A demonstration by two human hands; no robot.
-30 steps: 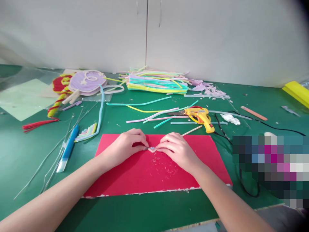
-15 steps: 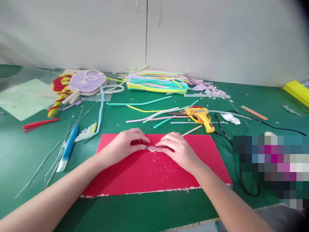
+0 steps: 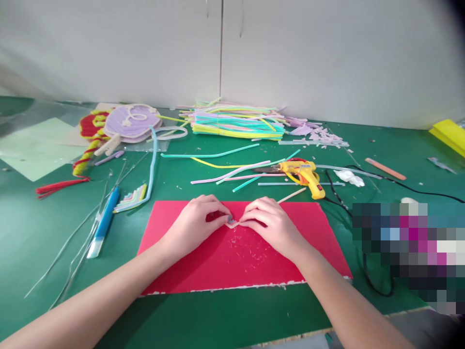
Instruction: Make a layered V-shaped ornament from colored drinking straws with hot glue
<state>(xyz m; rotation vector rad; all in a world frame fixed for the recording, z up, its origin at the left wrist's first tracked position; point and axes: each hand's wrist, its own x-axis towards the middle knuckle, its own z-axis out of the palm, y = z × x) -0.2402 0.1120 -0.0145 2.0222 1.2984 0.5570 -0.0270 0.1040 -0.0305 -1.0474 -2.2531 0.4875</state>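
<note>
Over the red board [image 3: 203,266], both hands pinch a small bent piece of pale pipe cleaner [image 3: 233,225]. It forms a shallow V, with a bluish bit against its inner side. My left hand [image 3: 198,220] is closed, thumb and fingertips on the left end. On the right end, my right hand [image 3: 271,220] is closed too, its fingers hiding part of the piece. A pale straight strip [image 3: 292,195] sticks out behind the right hand; whether it joins the held piece I cannot tell. Fine fluff lies scattered on the board below.
Beyond the board lie loose pipe cleaners and a yellow glue gun [image 3: 303,175] with a black cord. A bundle of pipe cleaners [image 3: 236,127] rests by the wall. At left are a blue-handled tool [image 3: 107,218], a striped pastel piece [image 3: 132,198] and a lilac fan-like craft [image 3: 127,121].
Both hands have shifted slightly right, still holding the bent piece. My left fingertips have closed in on its left end, and my right fingers have drawn back a little.
</note>
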